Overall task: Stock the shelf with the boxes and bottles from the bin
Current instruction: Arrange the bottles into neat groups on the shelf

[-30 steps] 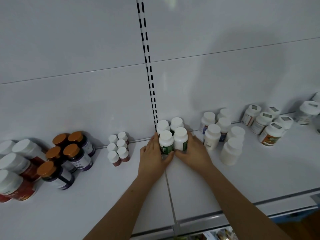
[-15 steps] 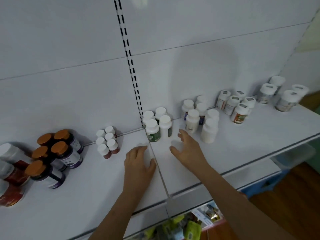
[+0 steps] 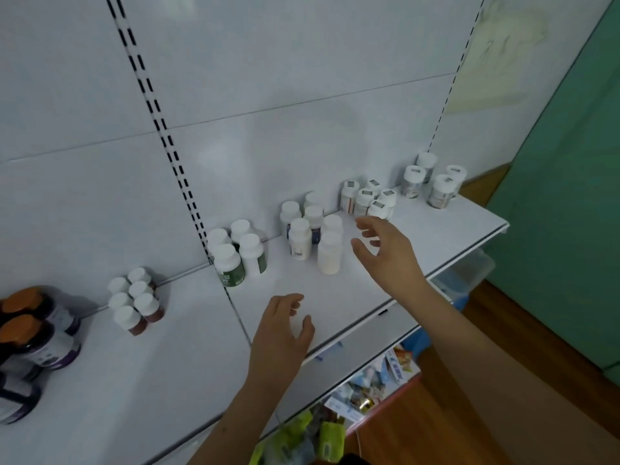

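Note:
Several white-capped bottles with green labels (image 3: 231, 263) stand in a cluster at the back of the white shelf (image 3: 352, 293), by the slotted upright. My left hand (image 3: 285, 327) hovers over the shelf in front of them, fingers relaxed, holding nothing. My right hand (image 3: 382, 250) is raised above the shelf with fingers spread, empty, just right of a group of plain white bottles (image 3: 312, 236). The bin (image 3: 335, 417) with colourful packets shows below the shelf edge.
Small red-based bottles (image 3: 134, 300) and orange-capped dark bottles (image 3: 33, 333) stand at the left. More white bottles (image 3: 369, 199) and a further group (image 3: 432, 182) line the back right. A clear plastic tub (image 3: 466, 276) sits under the shelf's right end; green wall at right.
Both hands let go of the green-labelled bottles and drew back from them. My right hand lifted and moved right; the view swung to the right and down.

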A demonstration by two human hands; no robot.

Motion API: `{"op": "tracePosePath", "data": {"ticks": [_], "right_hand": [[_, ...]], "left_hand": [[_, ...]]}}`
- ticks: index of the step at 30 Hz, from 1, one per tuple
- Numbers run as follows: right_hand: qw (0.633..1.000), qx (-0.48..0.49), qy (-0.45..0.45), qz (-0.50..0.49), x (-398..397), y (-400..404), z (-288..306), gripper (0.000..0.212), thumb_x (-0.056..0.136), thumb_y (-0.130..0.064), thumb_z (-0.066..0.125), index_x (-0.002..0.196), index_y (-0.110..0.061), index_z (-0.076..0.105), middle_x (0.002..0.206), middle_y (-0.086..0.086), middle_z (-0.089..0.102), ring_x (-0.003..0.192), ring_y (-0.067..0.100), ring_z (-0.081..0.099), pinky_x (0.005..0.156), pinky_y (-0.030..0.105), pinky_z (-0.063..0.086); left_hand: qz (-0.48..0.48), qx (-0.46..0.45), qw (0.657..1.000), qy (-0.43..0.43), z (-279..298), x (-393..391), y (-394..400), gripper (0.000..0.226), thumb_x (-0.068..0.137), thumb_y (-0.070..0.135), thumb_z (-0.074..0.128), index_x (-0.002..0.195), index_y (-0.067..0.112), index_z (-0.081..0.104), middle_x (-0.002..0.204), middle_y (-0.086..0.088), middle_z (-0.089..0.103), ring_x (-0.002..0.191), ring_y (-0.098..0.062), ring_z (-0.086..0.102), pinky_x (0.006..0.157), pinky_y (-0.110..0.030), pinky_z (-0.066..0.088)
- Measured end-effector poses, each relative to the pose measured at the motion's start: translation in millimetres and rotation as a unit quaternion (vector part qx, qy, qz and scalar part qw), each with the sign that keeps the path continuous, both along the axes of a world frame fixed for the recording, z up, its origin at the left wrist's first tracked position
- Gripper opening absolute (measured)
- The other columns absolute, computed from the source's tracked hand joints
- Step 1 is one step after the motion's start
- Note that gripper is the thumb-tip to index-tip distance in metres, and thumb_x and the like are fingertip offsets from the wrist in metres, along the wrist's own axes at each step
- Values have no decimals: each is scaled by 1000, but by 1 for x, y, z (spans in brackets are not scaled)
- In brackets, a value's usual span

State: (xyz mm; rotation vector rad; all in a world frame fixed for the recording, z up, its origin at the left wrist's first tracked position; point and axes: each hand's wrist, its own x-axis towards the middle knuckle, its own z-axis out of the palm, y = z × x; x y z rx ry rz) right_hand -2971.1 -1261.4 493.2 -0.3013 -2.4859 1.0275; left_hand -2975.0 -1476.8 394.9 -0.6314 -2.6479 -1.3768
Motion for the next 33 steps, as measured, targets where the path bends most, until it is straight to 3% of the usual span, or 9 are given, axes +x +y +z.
{"op": "tracePosePath", "data": {"ticks": [4, 8, 10, 13, 17, 22, 24, 28, 33], "right_hand": [[998, -26, -53, 14, -38, 22, -2, 56, 93, -35, 63, 142, -13, 45, 139, 1, 52, 116, 12, 52, 97, 25, 40], [986, -75, -135, 55, -91, 40, -15, 74, 91, -43, 65, 150, -14, 32, 153, 4, 40, 134, 21, 45, 108, 32, 37], [979, -62, -172, 93, -116, 46, -21, 81, 90, -47, 64, 153, -15, 25, 156, 3, 35, 139, 21, 39, 110, 31, 33], [962, -44, -203, 180, -142, 46, -30, 74, 90, -44, 64, 148, -16, 28, 137, -2, 49, 127, 21, 50, 86, 19, 32], [950, -77, -198, 227, -168, 53, -46, 80, 89, -43, 63, 153, -24, 19, 143, 5, 50, 123, 21, 52, 86, 21, 33], [937, -145, -187, 257, -176, 72, -50, 66, 95, -33, 59, 153, -27, 27, 145, 0, 50, 130, 19, 47, 87, 17, 30], [930, -192, -180, 256, -178, 75, -53, 59, 97, -32, 56, 151, -28, 32, 143, -3, 51, 129, 16, 48, 91, 18, 30], [915, -272, -165, 248, -172, 67, -60, 51, 99, -35, 53, 146, -35, 34, 127, -14, 53, 120, 6, 48, 91, 20, 32], [895, -358, -145, 225, -169, 58, -70, 48, 98, -37, 50, 143, -33, 35, 142, -8, 49, 124, 7, 47, 99, 22, 33]], "left_hand": [[17, 4, 999, -27, -2, -12, 24, 51, 90, 26, 66, 138, 20, 48, 123, 8, 51, 115, -6, 51, 99, -27, 47], [40, -2, 998, -43, 4, -31, 60, 78, 89, 43, 64, 152, 23, 24, 139, 13, 36, 128, -1, 37, 104, -18, 32], [76, -31, 997, -15, 3, -44, 84, 90, 81, 56, 60, 153, 16, 23, 146, 2, 41, 131, -12, 41, 108, -31, 37], [171, -97, 980, -19, 2, -63, 119, 99, 69, 63, 54, 148, 8, 30, 140, -10, 50, 124, -29, 52, 101, -45, 44], [241, -95, 965, -49, 3, -82, 144, 100, 68, 57, 51, 149, 6, 25, 147, -14, 41, 131, -30, 45, 105, -45, 41], [220, -5, 975, -27, 19, -88, 141, 89, 72, 16, 61, 150, 33, 24, 138, 19, 47, 121, -9, 53, 100, -34, 46], [205, 7, 978, -25, 26, -90, 140, 90, 77, 5, 61, 152, 37, 22, 143, 25, 44, 130, 1, 46, 106, -26, 41], [157, 18, 987, -25, 37, -90, 140, 77, 88, -3, 56, 146, 40, 30, 144, 30, 42, 138, 3, 36, 114, -20, 31], [83, 22, 994, -70, 39, -90, 135, 76, 85, 4, 65, 147, 33, 33, 144, 23, 46, 137, -2, 42, 111, -21, 36]]}}
